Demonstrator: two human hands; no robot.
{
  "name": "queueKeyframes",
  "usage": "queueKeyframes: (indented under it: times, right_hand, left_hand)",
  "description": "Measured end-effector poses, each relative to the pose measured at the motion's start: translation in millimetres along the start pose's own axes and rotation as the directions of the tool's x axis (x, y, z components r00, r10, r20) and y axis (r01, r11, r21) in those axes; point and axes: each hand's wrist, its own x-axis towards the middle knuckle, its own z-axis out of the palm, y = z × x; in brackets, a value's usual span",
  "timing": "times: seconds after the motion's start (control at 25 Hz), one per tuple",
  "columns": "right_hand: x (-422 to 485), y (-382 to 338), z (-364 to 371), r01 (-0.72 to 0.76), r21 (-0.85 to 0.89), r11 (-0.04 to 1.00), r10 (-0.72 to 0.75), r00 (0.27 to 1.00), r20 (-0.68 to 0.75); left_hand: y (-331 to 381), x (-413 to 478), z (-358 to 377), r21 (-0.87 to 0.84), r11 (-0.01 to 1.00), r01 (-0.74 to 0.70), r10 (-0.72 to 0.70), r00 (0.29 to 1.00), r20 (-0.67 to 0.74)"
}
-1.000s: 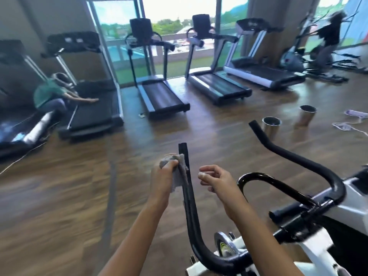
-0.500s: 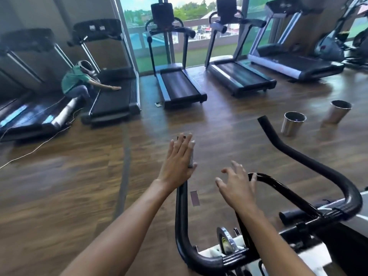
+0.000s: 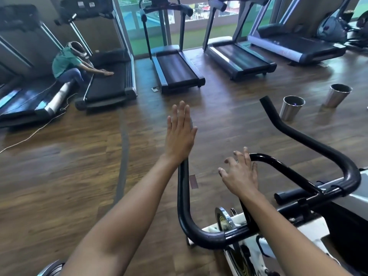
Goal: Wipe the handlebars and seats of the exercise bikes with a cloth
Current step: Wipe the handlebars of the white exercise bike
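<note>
A white exercise bike with black handlebars fills the lower right. My left hand (image 3: pixel 180 134) lies flat, fingers straight, over the tip of the left handlebar (image 3: pixel 183 196). A grey sliver of the cloth (image 3: pixel 191 124) peeks out at its thumb side; the rest is hidden under the palm. My right hand (image 3: pixel 241 176) has its fingers spread and empty, resting by the inner loop bar (image 3: pixel 278 164). The right handlebar (image 3: pixel 298 134) is untouched. No seat is in view.
Several treadmills (image 3: pixel 175 70) line the windows ahead. A person (image 3: pixel 67 64) crouches at a treadmill on the left. Two metal bins (image 3: pixel 291 110) stand on the wood floor to the right. A white cable (image 3: pixel 29 134) runs across the floor at left.
My left hand went from gripping the cloth around the bar to lying flat on the bar's tip. My right hand opened its fingers and dropped onto the inner loop.
</note>
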Motion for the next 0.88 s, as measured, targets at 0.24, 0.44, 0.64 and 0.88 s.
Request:
queueKeyframes:
  times: [0.24, 0.44, 0.64, 0.88]
  right_hand:
    - [-1, -1, -2, -0.006, 0.002, 1.0, 0.006, 1.0, 0.017]
    - [-1, 0, -3, -0.006, -0.005, 1.0, 0.006, 1.0, 0.028]
    - [-1, 0, -4, -0.004, -0.007, 1.0, 0.004, 0.999, 0.034]
    - [0, -3, -7, -0.004, -0.024, 1.0, 0.005, 1.0, 0.029]
  left_hand:
    - [1, -68, 1, -0.057, 0.998, -0.001, 0.019, 0.948, 0.317]
    - [32, -121, -26, -0.013, 0.999, 0.052, -0.041, 0.904, 0.426]
    - [63, -214, -39, 0.008, 0.998, 0.062, -0.062, 0.956, 0.288]
    - [45, -163, -22, -0.024, 0.991, 0.133, -0.121, 0.952, 0.283]
